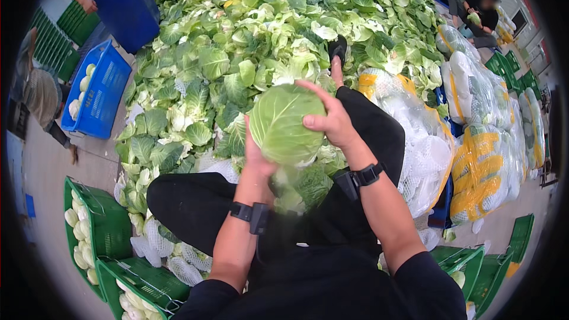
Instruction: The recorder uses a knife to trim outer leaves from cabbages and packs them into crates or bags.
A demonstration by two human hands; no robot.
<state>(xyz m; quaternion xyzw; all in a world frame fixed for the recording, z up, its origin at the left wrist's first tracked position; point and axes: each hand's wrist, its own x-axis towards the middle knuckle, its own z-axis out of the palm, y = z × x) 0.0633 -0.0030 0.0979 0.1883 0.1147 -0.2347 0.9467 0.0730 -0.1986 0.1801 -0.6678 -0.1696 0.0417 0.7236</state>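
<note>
A round, pale green cabbage [285, 123] is held up between my two hands, above my lap. My left hand [259, 153] supports it from the left and below, its fingers mostly hidden behind the head. On the upper right side, my right hand [332, 117] grips it, with the thumb on the front and fingers over the top. Beneath, between my legs, lies a blurred loose cabbage leaf [308, 185]. In front of me a big heap of cabbage leaves [231, 74] spreads far back.
Green crates [121, 225] of cabbages stand at the lower left, more green crates [456, 261] at the lower right. A blue crate [106, 92] and a blue barrel [124, 6] are at the left. Wrapped bundles of white foam nets [415, 142] line the right. Other people work nearby.
</note>
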